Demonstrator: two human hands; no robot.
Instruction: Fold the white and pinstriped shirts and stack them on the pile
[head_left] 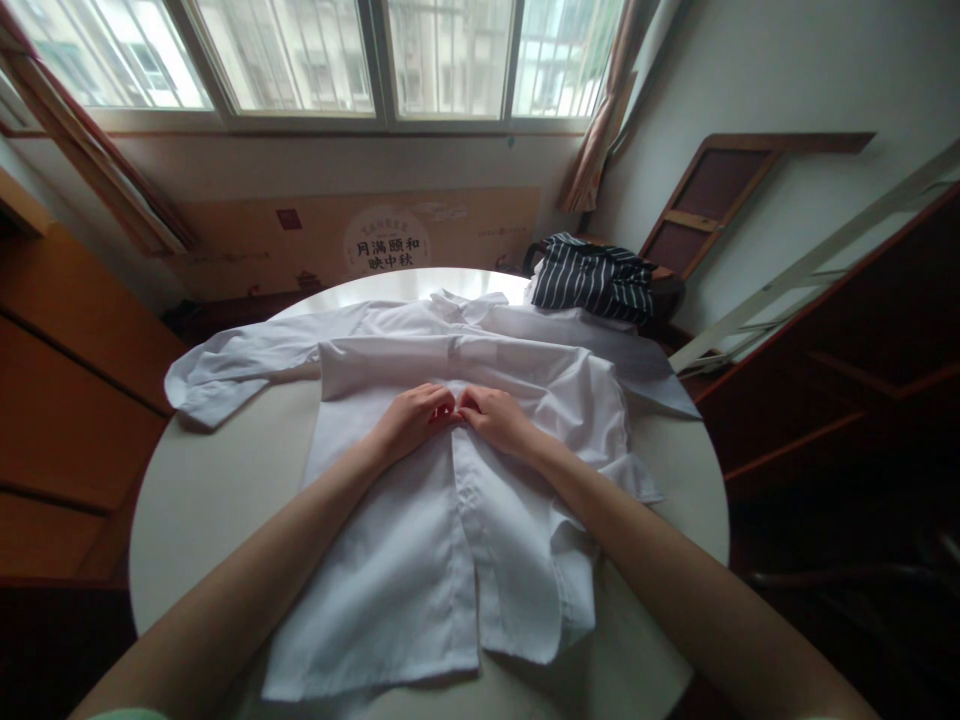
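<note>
Your left hand (420,412) and right hand (496,415) meet almost tip to tip, thumbs and fingers curled in and pinching cloth; whether a button sits in the pinch cannot be told, the fingers cover it. Risk, as judged: the front edges could slip out of line if either pinch loosens, and an uneven pull would likely drag the slack cloth into creases. The white shirt (375,580) lies directly under your fingers, front up, your pinch on its front opening (469,490), roughly midway down the body. On your side of the fingers the front panels part toward the hem; on the far side a ridge of cloth crosses the chest, with the collar (469,305) past it. One sleeve (232,375) lies out to your left on the round table (202,510); the other reaches the rim at right, near a striped cloth (592,275), and might slide over if tugged. Beyond: window (442,60).
</note>
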